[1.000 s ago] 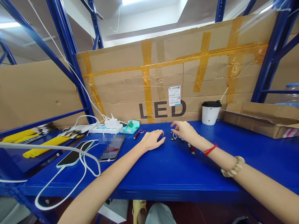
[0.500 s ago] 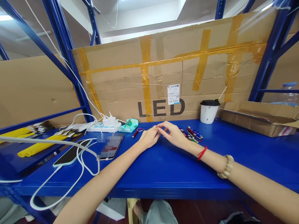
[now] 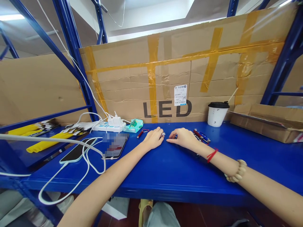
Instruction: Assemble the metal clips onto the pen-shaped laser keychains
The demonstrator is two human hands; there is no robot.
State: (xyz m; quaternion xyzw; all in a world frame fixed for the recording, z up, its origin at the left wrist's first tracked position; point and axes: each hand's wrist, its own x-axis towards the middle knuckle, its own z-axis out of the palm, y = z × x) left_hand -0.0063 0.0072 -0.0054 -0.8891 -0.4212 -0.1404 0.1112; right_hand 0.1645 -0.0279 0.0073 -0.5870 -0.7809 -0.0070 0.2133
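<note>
My left hand (image 3: pixel 153 138) rests on the blue tabletop, fingers wrapped round a small shiny silver piece (image 3: pixel 163 134); only its end shows, the rest is hidden. To the right, my right hand (image 3: pixel 183 137) is apart from it, fingers bent and thumb stretched out, with nothing visible between them. Just beyond the left hand lies a small red tube (image 3: pixel 140 134) with a carabiner clip (image 3: pixel 146 130). Several similar small coloured tubes with clips (image 3: pixel 201 136) lie in a pile behind my right hand, partly covered by it.
On the left are a phone (image 3: pixel 77 152) with a white cable (image 3: pixel 88 162), a dark tablet-like device (image 3: pixel 118 146), a power strip (image 3: pixel 109 126) and a teal packet (image 3: pixel 133 125). At the back right stand a lidded paper cup (image 3: pixel 216 116) and an open cardboard box (image 3: pixel 265 126). Cardboard (image 3: pixel 132 85) walls the back.
My hands were touching at the fingertips and have come apart. The right hand has moved right, and the silver end in my left hand now shows. The view has shifted slightly.
</note>
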